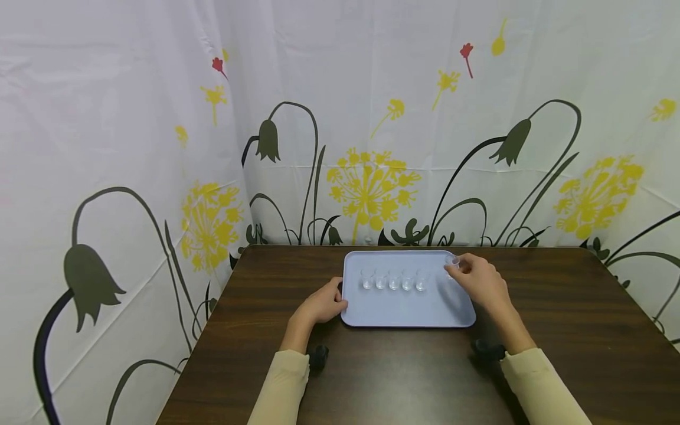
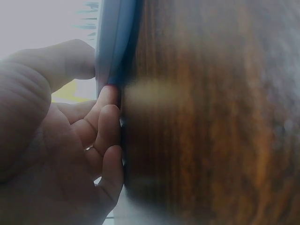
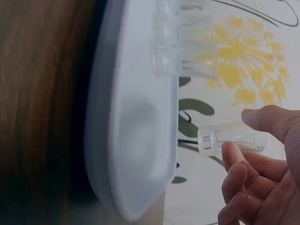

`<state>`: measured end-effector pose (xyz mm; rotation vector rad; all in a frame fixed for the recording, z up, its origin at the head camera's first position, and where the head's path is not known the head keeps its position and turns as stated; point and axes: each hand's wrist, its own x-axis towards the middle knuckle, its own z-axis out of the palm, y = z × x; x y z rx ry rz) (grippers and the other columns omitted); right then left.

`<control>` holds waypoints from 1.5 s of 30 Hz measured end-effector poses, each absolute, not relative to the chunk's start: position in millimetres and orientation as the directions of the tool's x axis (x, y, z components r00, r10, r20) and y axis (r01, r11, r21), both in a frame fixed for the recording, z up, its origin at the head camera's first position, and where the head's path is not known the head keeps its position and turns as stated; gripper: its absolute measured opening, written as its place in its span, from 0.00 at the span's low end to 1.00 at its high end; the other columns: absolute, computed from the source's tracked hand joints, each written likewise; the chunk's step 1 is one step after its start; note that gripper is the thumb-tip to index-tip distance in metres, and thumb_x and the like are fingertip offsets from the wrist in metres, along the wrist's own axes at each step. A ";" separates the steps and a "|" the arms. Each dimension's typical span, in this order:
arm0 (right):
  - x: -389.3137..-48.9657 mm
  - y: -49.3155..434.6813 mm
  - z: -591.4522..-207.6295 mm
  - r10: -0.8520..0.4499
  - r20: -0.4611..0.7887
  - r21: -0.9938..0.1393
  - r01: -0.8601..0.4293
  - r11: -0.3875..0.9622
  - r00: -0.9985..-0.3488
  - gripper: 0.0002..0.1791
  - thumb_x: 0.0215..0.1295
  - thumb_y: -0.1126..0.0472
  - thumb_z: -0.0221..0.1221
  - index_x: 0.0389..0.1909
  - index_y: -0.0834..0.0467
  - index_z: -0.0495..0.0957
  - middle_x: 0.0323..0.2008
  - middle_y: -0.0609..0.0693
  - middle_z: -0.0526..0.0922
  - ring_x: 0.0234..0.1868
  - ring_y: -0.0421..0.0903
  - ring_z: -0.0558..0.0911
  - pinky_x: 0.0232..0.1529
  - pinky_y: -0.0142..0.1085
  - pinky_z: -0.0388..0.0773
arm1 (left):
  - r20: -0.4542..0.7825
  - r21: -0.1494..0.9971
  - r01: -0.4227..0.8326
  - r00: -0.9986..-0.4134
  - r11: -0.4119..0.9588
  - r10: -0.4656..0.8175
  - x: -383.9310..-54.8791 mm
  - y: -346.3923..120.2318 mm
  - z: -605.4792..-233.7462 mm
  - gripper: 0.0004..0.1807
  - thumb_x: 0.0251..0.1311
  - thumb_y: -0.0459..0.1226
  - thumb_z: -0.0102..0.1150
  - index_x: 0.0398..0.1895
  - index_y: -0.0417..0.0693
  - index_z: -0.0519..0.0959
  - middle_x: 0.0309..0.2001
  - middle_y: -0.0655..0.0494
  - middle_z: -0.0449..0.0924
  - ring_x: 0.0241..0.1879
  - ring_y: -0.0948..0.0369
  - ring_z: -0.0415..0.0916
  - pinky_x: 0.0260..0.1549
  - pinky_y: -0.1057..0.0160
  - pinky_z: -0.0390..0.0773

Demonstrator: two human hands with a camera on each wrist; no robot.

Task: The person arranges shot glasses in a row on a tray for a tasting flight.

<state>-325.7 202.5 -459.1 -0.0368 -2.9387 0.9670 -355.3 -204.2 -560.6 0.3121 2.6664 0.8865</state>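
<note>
A pale blue-white tray [image 1: 404,310] lies on the dark wooden table. Several small clear shot glasses [image 1: 394,281] stand on it in a row, side by side. My right hand [image 1: 482,280] pinches another clear shot glass [image 3: 232,138] between thumb and fingers; in the right wrist view it hangs above the tray surface, apart from the row. At the tray's left edge, my left hand [image 1: 321,301] grips the rim, thumb on the upper side and fingertips [image 2: 110,96] beneath it, as the left wrist view shows.
The brown wooden table [image 1: 393,378] extends around the tray on all sides. Behind it hangs a white curtain [image 1: 366,77] printed with yellow, red and dark green flowers. Dark wrist straps [image 1: 319,358] sit at both cuffs.
</note>
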 end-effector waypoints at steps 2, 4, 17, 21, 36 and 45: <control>-326.0 199.0 -460.6 0.027 0.037 -0.596 0.000 0.803 -0.999 0.31 0.74 0.38 0.63 0.60 0.60 0.83 0.48 0.61 0.89 0.36 0.50 0.83 0.30 0.39 0.73 | -0.226 0.609 0.107 -0.926 0.786 0.301 -354.5 -203.9 -559.4 0.40 0.68 0.42 0.61 0.81 0.45 0.62 0.33 0.59 0.77 0.26 0.63 0.72 0.28 0.62 0.71; -325.9 196.5 -461.5 0.019 0.036 -0.596 -0.006 0.803 -0.999 0.30 0.74 0.38 0.63 0.59 0.60 0.84 0.48 0.61 0.90 0.36 0.50 0.84 0.30 0.39 0.73 | -0.228 0.611 0.106 -0.925 0.784 0.303 -353.9 -203.7 -558.4 0.40 0.68 0.42 0.61 0.81 0.45 0.62 0.33 0.59 0.77 0.26 0.63 0.72 0.28 0.62 0.71; -328.1 192.7 -471.5 -0.051 -0.011 -0.574 -0.035 0.818 -0.999 0.28 0.70 0.38 0.66 0.58 0.55 0.85 0.47 0.54 0.92 0.42 0.50 0.86 0.32 0.41 0.73 | -0.231 0.626 0.101 -0.923 0.774 0.307 -360.6 -207.9 -568.0 0.39 0.67 0.43 0.63 0.80 0.45 0.63 0.34 0.59 0.78 0.27 0.62 0.73 0.28 0.61 0.72; -329.2 193.1 -473.9 -0.061 -0.026 -0.570 -0.035 0.821 -0.998 0.27 0.70 0.39 0.66 0.58 0.54 0.85 0.46 0.53 0.92 0.42 0.48 0.86 0.33 0.41 0.72 | -0.240 0.639 0.094 -0.919 0.764 0.314 -365.0 -210.0 -573.1 0.40 0.66 0.43 0.63 0.80 0.45 0.63 0.33 0.59 0.78 0.26 0.61 0.73 0.27 0.60 0.72; -330.8 189.4 -479.1 -0.097 -0.079 -0.562 -0.036 0.827 -0.992 0.26 0.72 0.40 0.64 0.59 0.54 0.84 0.47 0.54 0.92 0.43 0.50 0.87 0.34 0.42 0.73 | -0.245 0.641 0.079 -0.922 0.764 0.301 -361.0 -207.7 -566.7 0.40 0.67 0.43 0.63 0.80 0.47 0.63 0.34 0.58 0.79 0.27 0.62 0.74 0.28 0.61 0.73; -331.6 188.5 -482.2 -0.120 -0.108 -0.575 -0.037 0.817 -0.987 0.26 0.73 0.40 0.65 0.59 0.55 0.84 0.48 0.55 0.91 0.43 0.49 0.85 0.35 0.41 0.75 | -0.244 0.624 0.086 -0.923 0.776 0.299 -359.1 -206.6 -564.8 0.39 0.68 0.42 0.62 0.81 0.44 0.62 0.34 0.57 0.80 0.27 0.61 0.74 0.29 0.61 0.73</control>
